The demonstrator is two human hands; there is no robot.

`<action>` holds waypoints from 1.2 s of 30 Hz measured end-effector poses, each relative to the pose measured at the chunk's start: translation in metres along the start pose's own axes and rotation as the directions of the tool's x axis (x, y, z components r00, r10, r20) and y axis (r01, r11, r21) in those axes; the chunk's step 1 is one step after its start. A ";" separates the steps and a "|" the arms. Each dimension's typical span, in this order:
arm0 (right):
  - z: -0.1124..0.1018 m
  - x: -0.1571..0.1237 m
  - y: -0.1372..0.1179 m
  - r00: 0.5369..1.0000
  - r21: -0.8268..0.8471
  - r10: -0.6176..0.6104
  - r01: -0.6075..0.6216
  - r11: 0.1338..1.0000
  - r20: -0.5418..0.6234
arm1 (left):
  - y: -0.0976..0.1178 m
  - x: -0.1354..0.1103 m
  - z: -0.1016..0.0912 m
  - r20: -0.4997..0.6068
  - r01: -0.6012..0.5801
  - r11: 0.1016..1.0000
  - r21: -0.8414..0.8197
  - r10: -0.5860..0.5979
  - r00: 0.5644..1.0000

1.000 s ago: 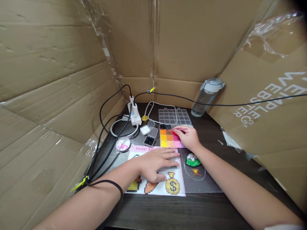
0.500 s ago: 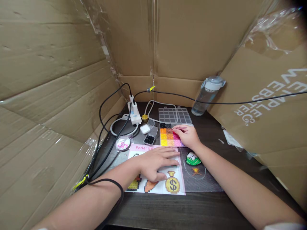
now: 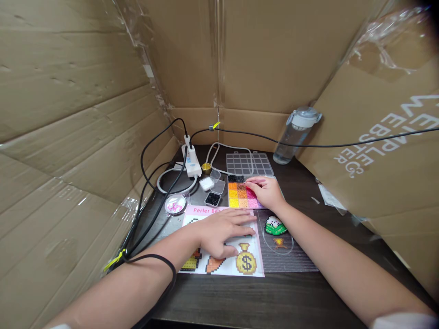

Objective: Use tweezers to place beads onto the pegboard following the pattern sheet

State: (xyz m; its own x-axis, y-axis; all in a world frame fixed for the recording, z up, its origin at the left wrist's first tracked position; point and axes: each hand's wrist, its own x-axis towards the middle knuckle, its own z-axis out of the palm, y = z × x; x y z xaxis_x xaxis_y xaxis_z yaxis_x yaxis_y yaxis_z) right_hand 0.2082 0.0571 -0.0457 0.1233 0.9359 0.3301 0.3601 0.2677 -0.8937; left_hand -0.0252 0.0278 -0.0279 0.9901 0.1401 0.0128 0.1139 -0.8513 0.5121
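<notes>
My left hand (image 3: 222,233) lies flat with its fingers spread on a printed Perler bead pattern sheet (image 3: 248,269), which shows a money bag and other pixel pictures. Over the sorted bead box (image 3: 233,193), my right hand (image 3: 265,192) has its fingers pinched together; what they hold, if anything, is too small to make out. The box has orange, yellow, pink and black beads in its compartments. Right of the sheet, a green and white bead figure (image 3: 275,225) and a small orange-brown bead piece (image 3: 280,242) sit on a clear pegboard (image 3: 303,262).
A round dish of pink beads (image 3: 175,205), a small box of black beads (image 3: 212,199) and a white one (image 3: 206,184) stand left of the bead box. Behind are a power strip (image 3: 192,163) and a water bottle (image 3: 297,135). A black cable (image 3: 161,258) crosses my left forearm.
Both hands keep nearly the same places, the left on the sheet and the right over the bead box. The whole view has shifted very slightly.
</notes>
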 end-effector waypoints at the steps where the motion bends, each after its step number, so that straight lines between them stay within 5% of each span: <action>1: 0.000 0.000 0.000 1.000 0.002 0.001 -0.001 1.000 -0.001 | 0.000 0.000 0.000 0.000 -0.002 1.000 0.004 0.002 1.000; 14: -0.011 -0.005 -0.023 0.998 0.098 0.004 0.002 0.995 -0.064 | -0.003 0.001 0.002 -0.004 -0.034 0.999 0.034 0.034 0.999; 24: -0.080 -0.058 -0.080 0.947 0.194 -0.146 0.207 0.959 -0.286 | -0.007 0.004 0.002 -0.019 -0.059 0.998 0.038 0.059 0.998; 30: -0.112 -0.122 -0.055 0.989 0.192 0.033 -0.004 0.981 -0.147 | -0.010 0.006 0.006 -0.029 -0.067 0.997 0.029 0.068 0.997; 36: -0.117 -0.160 -0.029 0.987 0.100 0.149 -0.143 0.985 -0.054 | -0.006 0.008 0.005 -0.025 -0.075 0.996 0.043 0.076 0.997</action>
State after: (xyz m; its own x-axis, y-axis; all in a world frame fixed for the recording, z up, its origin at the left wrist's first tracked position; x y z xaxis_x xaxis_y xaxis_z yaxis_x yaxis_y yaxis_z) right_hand 0.2866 -0.1272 -0.0370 0.2254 0.9515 0.2093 0.2445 0.1527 -0.9575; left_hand -0.0180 0.0312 -0.0349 0.9934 0.0875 0.0736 0.0425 -0.8802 0.4726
